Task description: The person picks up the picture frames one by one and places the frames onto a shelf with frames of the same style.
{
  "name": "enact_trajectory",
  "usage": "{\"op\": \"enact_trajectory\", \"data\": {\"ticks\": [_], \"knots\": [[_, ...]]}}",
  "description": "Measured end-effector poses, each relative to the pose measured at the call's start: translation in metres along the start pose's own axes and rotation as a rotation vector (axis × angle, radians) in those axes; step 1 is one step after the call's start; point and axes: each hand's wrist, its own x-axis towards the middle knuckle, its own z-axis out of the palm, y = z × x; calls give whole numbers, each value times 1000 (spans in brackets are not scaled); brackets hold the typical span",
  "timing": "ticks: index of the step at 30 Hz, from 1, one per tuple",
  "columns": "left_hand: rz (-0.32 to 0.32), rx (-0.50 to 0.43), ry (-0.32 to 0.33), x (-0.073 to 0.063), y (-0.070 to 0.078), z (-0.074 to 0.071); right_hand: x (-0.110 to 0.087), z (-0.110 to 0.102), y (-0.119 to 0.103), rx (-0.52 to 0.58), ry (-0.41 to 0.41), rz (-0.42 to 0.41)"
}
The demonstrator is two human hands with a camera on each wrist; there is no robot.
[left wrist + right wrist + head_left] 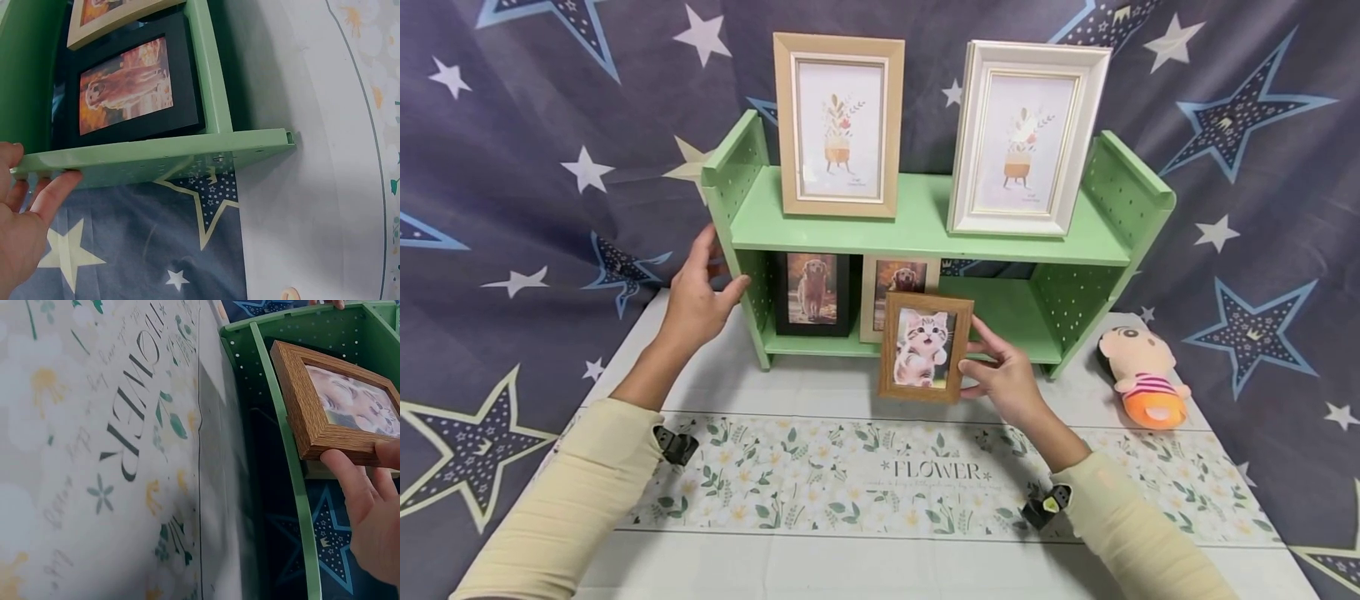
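My right hand (1009, 379) pinches the right edge of a brown wooden photo frame (890, 350) with a kitten picture, thumb in front and fingers behind. In the head view this frame overlaps the light wood frame (868, 312) with a dog picture on the lower shelf. In the right wrist view, fingers (347, 478) grip the wooden frame (303, 403) near one corner. My left hand (694, 296) grips the left side panel (722, 217) of a green two-tier shelf (850, 237), thumb at its front edge. A black frame (782, 312) with a dog picture stands inside, near that panel.
On the top shelf stand a beige frame (839, 208) and a white frame (1007, 223), both with plant pictures. A plush doll (1150, 379) lies right of the shelf. A floral cloth strip (820, 475) crosses the table, and a star-patterned curtain (647, 100) hangs behind.
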Motion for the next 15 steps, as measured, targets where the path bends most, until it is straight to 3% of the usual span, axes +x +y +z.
{"op": "enact_trajectory", "data": {"ticks": [15], "knots": [[-20,6,-14,0,1,-1,2,-20,-7,-48,15,-14]]}}
